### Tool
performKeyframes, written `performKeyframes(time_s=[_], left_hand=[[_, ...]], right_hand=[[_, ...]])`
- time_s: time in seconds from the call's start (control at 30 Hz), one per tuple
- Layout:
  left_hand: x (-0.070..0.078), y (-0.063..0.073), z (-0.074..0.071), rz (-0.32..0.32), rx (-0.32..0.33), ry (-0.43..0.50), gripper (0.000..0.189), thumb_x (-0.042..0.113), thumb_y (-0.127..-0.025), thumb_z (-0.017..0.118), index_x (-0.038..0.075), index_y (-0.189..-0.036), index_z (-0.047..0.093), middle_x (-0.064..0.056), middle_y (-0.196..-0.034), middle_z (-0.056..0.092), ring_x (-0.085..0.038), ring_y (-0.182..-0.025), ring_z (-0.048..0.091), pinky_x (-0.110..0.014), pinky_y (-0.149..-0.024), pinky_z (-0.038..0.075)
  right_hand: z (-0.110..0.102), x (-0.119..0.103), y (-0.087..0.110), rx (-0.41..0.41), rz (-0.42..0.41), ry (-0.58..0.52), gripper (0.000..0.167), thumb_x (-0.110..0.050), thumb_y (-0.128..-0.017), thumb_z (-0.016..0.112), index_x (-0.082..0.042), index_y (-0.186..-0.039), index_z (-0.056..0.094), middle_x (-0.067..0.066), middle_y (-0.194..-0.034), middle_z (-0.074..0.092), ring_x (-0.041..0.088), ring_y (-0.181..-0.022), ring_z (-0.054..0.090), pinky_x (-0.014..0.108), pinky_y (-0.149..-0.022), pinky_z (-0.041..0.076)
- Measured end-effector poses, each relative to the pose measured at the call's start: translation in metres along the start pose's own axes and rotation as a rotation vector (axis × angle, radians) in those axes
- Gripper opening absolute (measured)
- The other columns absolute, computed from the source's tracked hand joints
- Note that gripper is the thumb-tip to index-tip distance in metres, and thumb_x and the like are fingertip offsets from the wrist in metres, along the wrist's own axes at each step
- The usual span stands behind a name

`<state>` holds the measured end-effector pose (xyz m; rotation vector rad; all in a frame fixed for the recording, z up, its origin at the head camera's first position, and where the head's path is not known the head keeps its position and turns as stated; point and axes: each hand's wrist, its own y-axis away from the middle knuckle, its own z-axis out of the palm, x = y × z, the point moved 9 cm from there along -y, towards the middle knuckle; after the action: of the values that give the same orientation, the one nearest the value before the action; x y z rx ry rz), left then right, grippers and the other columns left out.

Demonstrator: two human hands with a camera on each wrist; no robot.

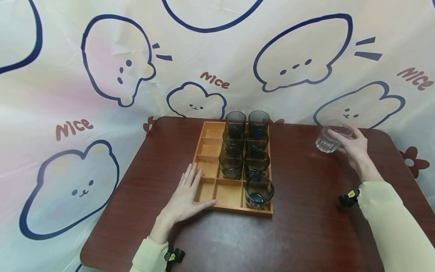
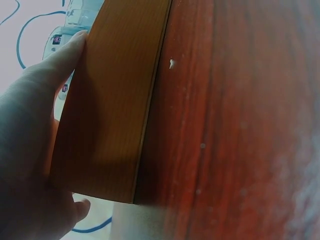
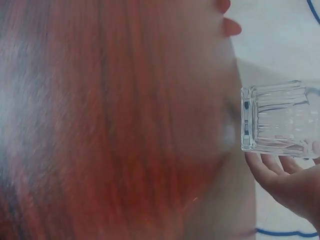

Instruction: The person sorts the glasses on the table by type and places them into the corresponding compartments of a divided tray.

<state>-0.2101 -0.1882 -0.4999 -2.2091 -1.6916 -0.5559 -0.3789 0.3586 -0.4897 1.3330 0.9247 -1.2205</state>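
A divided wooden tray (image 1: 228, 193) lies on the table, its side also showing as a wooden wall (image 2: 107, 110) in the left wrist view. Several dark tinted glasses (image 1: 231, 164) stand in its middle and right columns; the nearest dark glass (image 1: 259, 192) is in the front right compartment. My left hand (image 1: 183, 198) rests on the tray's front left corner, fingers straight along the left side and thumb over the front edge. At the back right, my right hand (image 1: 355, 147) grips a clear ribbed glass (image 1: 327, 141). From the right wrist, that glass (image 3: 275, 120) looks see-through, fingers below it.
The dark red-brown table (image 1: 306, 226) has rounded corners. Behind it and to the left hangs a pale cloth (image 1: 204, 49) with cartoon drawings, close to the table's back edge. Each wrist wears a black strap, such as the right strap (image 1: 349, 198).
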Motion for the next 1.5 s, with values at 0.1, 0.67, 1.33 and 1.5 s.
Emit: performKeyframes(time_s=[0.1, 0.67, 1.33, 1.5], left_hand=[[0.001, 0.0, 0.0, 0.0, -0.003, 0.003, 0.123, 0.067, -0.089, 0.08, 0.006, -0.176, 0.02, -0.018, -0.187, 0.005, -0.037, -0.175, 0.001, -0.064, -0.14, 0.014], [0.0, -0.001, 0.002, 0.025, 0.015, -0.02, 0.122, 0.066, -0.09, 0.081, 0.005, -0.176, 0.019, -0.019, -0.187, 0.005, -0.041, -0.174, 0.004, -0.065, -0.139, 0.016], [0.001, 0.0, 0.001, 0.013, 0.005, -0.011, 0.123, 0.068, -0.089, 0.08, 0.006, -0.176, 0.02, -0.017, -0.187, 0.003, -0.04, -0.175, 0.003, -0.065, -0.14, 0.014], [0.0, -0.002, 0.001, 0.011, 0.005, -0.01, 0.123, 0.066, -0.089, 0.081, 0.007, -0.176, 0.019, -0.018, -0.187, 0.003, -0.039, -0.175, 0.001, -0.065, -0.14, 0.013]], right_hand=[[0.009, -0.007, 0.001, -0.031, 0.005, 0.03, 0.092, -0.023, -0.102, 0.08, -0.025, -0.176, 0.025, -0.012, -0.144, 0.061, -0.01, -0.099, 0.065, 0.011, -0.076, 0.06], [0.094, -0.063, 0.015, -0.202, -0.08, 0.13, 0.077, -0.029, -0.105, 0.076, -0.021, -0.172, 0.037, -0.021, -0.118, 0.067, -0.003, -0.096, 0.075, 0.017, -0.08, 0.064], [0.227, -0.111, 0.027, -0.319, -0.13, 0.27, 0.075, -0.045, -0.103, 0.075, -0.015, -0.166, 0.046, 0.0, -0.139, 0.069, 0.004, -0.108, 0.075, 0.022, -0.093, 0.062], [0.262, -0.118, 0.025, -0.328, -0.142, 0.374, 0.077, -0.049, -0.101, 0.076, -0.013, -0.163, 0.049, 0.015, -0.168, 0.049, 0.022, -0.132, 0.068, 0.042, -0.117, 0.057]])
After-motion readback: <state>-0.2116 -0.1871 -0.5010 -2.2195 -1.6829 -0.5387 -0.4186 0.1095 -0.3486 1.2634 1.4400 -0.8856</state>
